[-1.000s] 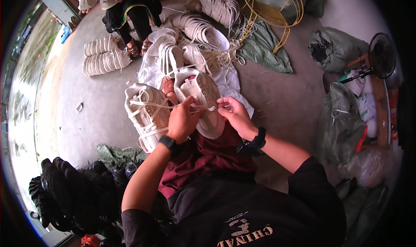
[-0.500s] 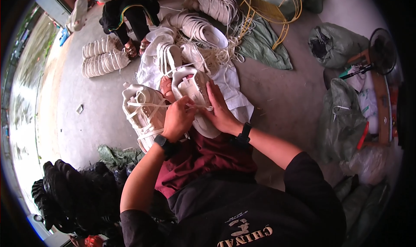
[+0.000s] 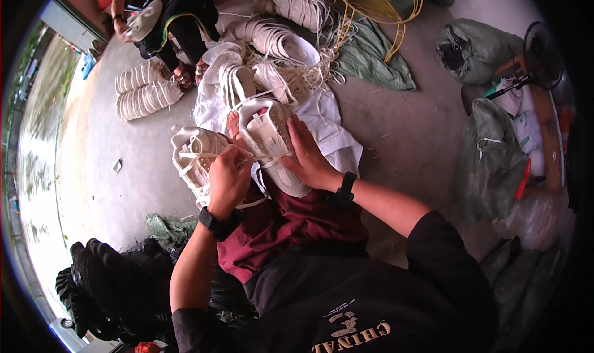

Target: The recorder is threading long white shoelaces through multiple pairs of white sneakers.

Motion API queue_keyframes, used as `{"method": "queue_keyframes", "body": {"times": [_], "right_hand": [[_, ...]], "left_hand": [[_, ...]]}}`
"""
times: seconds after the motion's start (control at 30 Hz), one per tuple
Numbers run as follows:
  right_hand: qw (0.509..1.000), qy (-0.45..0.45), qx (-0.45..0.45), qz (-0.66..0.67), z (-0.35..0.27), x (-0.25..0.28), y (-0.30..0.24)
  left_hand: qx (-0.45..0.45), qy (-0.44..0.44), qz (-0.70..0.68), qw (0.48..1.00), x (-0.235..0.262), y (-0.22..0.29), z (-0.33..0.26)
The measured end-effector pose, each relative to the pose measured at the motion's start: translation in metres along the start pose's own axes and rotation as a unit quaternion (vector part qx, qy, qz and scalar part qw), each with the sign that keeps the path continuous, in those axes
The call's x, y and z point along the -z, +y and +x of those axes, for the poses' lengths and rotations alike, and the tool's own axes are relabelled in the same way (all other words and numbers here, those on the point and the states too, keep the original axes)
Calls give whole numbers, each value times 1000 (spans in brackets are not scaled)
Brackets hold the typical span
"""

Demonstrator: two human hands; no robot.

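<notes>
A cream shoe upper (image 3: 266,130) rests across my maroon-clad knee, its opening facing away from me. My right hand (image 3: 312,162) is wrapped along its right side, with the thumb pressed near the lacing. A flat cream lace (image 3: 262,159) crosses the upper, and my left hand (image 3: 228,178) pinches its loose part just left of the upper. Beside that hand, another cream upper (image 3: 197,158) with loose laces lies at my left leg. My left fingertips are partly hidden.
Beyond my knees, stacked cream uppers (image 3: 272,40) and loose laces lie on a white sheet (image 3: 337,139). Tied bundles of uppers (image 3: 148,99) lie near a seated person (image 3: 185,25). A yellow metal chair (image 3: 405,22), green sacks (image 3: 489,155), a fan (image 3: 544,56) and black bundles (image 3: 117,285) stand around.
My left hand has moved left and slightly down from the upper, drawing the lace sideways. My right hand still holds the upper. The seated person has leaned further into view.
</notes>
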State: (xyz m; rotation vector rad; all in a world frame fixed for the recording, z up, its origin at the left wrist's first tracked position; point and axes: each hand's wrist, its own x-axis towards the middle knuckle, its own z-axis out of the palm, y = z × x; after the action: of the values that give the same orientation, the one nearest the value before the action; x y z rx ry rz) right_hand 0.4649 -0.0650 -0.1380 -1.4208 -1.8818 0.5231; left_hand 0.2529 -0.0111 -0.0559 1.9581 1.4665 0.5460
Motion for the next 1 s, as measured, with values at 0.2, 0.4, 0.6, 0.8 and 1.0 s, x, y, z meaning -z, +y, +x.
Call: {"method": "queue_keyframes", "body": {"times": [0.2,0.4,0.6,0.8,1.0], "right_hand": [[1000,6,-7,7,0,6,-2],[1000,-3,-22,-5,-8,8,2],[1000,18,7,3,-11,9,8],[999,-1,-33,17,-9,8,11],[999,1,-33,10,-12,15,15]], "left_hand": [[13,-33,-14,999,2,20,-2],[-81,-103,127,983,-20,49,-3],[-121,-129,155,972,-26,49,11],[-155,-134,144,968,-25,45,15],[-130,-123,197,964,-29,51,21]]}}
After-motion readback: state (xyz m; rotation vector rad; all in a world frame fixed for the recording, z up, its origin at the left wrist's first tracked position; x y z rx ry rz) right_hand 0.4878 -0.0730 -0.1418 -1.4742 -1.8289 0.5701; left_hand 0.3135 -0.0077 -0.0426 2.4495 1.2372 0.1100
